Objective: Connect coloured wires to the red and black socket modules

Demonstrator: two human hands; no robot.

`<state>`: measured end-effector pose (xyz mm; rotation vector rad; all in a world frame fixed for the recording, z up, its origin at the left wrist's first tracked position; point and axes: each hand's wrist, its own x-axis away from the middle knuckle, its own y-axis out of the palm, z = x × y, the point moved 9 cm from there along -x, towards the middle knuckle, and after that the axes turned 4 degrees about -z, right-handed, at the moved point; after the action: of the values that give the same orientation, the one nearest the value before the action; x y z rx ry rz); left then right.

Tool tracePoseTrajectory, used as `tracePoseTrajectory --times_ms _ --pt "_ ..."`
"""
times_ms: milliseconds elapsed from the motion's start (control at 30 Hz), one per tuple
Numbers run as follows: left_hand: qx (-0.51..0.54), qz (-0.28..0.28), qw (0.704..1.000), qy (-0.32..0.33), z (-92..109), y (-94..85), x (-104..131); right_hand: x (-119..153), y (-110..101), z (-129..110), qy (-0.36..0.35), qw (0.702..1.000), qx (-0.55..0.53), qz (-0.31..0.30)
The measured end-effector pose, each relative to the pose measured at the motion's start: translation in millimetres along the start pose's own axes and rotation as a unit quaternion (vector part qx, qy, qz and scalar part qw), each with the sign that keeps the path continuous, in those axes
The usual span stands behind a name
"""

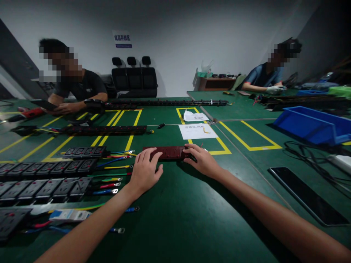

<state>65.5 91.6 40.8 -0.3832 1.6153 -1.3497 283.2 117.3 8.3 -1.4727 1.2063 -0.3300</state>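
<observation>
A dark red socket strip lies crosswise on the green table in front of me. At its left end is my left hand, thumb and fingers curved round the end. My right hand grips the right end, with fingertips on its top and the thumb at the near side. To the left lie several rows of black socket modules with coloured wires ending in ring lugs. Beyond the strip is a white paper sheet with writing and a small yellow wire on it.
A phone, black cables and a blue bin are at the right. Long black strips lie farther back. One person sits at the far left, another works at the far right.
</observation>
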Motion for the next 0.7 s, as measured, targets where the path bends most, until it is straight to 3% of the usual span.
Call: tracePoseTrajectory --times_ms 333,567,700 --pt "0.003 -0.036 0.999 -0.012 -6 12.6 -1 3 -1 -10 -0.025 1.0 -0.008 0.008" --pt "0.03 -0.022 0.999 -0.032 -7 3.7 -1 4 -2 -4 0.013 0.999 0.027 0.012" --pt "0.014 -0.022 1.0 -0.009 -2 0.9 -1 5 -7 -4 0.028 0.997 0.071 0.021"
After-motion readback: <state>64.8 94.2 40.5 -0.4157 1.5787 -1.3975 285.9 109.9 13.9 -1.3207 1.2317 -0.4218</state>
